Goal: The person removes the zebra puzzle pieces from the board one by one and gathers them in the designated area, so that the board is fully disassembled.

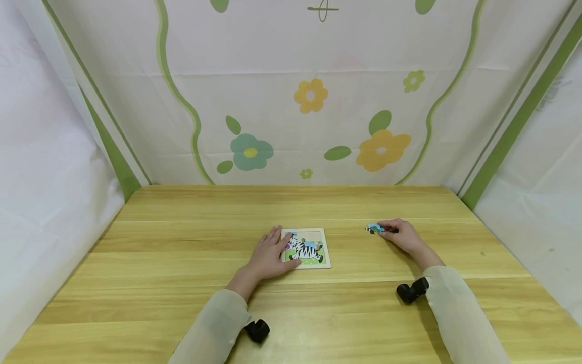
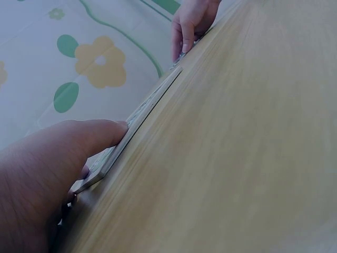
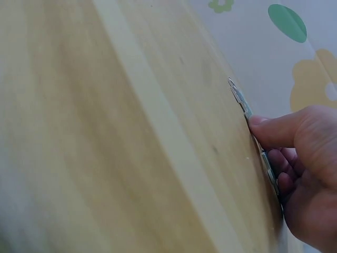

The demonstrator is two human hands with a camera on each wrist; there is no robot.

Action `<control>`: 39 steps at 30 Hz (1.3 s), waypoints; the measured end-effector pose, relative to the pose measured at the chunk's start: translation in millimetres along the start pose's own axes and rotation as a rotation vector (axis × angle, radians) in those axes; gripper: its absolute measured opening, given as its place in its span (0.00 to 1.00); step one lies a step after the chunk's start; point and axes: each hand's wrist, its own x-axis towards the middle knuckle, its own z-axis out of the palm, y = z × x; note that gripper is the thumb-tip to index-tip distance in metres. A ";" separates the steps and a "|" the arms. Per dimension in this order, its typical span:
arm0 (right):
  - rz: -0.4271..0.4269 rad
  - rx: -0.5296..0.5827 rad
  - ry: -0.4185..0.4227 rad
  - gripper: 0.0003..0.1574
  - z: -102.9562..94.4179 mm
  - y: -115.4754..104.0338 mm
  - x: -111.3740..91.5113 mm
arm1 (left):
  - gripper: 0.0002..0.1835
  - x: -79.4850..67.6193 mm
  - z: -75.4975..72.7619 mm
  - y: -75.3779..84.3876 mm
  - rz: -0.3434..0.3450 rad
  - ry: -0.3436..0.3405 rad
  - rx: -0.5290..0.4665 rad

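Note:
A square jigsaw puzzle board (image 1: pixel 326 248) with a zebra picture and a pale frame lies flat near the table's middle. My left hand (image 1: pixel 268 256) rests at its left side with the fingers stretched along the edge. The thumb lies over the front edge, and the left wrist view shows it touching the board's rim (image 2: pixel 138 122). Bare backing shows in the upper part of the picture. To the right, my right hand (image 1: pixel 403 236) pinches a blue and dark puzzle piece (image 1: pixel 375 228) low at the tabletop. In the right wrist view that puzzle piece (image 3: pixel 238 96) appears nearly edge-on.
The wooden table (image 1: pixel 182 283) reaches back to a white flowered cloth (image 1: pixel 282 101), with more cloth on both sides. A black wrist camera (image 1: pixel 257 331) sits at the left cuff, another black wrist camera (image 1: pixel 412 291) at the right.

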 end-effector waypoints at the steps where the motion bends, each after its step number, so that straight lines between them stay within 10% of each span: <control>1: -0.005 -0.001 -0.002 0.21 -0.3 -0.7 0.0 | 0.42 0.0 -0.1 0.1 0.001 0.001 -0.001; 29: 0.026 0.079 -0.089 0.25 -12.0 -11.8 -0.3 | 0.41 -0.4 2.7 -0.4 0.013 0.009 -0.006; 39: -0.002 0.247 -0.096 0.30 -7.0 -50.6 2.7 | 0.41 -1.4 1.7 -0.7 0.007 0.011 0.000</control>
